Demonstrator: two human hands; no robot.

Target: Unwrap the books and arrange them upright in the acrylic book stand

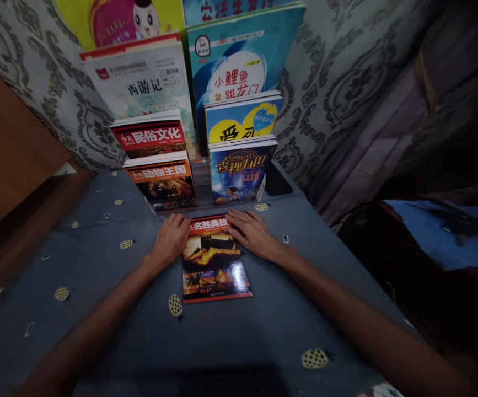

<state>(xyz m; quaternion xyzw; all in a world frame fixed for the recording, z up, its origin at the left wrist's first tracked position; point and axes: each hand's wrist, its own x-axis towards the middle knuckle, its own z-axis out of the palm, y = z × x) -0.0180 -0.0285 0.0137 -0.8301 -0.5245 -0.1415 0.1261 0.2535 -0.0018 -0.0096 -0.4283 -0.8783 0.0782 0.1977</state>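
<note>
A paperback book (216,259) with a red title band and photos of a wall and landscapes on its cover lies flat on the blue-grey cloth. My left hand (171,240) rests palm down at its upper left edge, fingers stretched forward and the inner side touching the book. Across from it, my right hand (257,236) lies flat at the upper right corner, its fingers apart and partly over the cover's edge. Neither hand is closed around the book. Just beyond my fingertips stand an orange-banded book (164,179) and a blue book (241,171).
Behind these stand more books in two columns, among them a red-banded book (154,137), a white book (143,80) and a teal book (242,55). A dark phone (279,181) lies right of the stacks. Patterned fabric (321,82) hangs behind. The cloth-covered surface (139,342) drops off at right.
</note>
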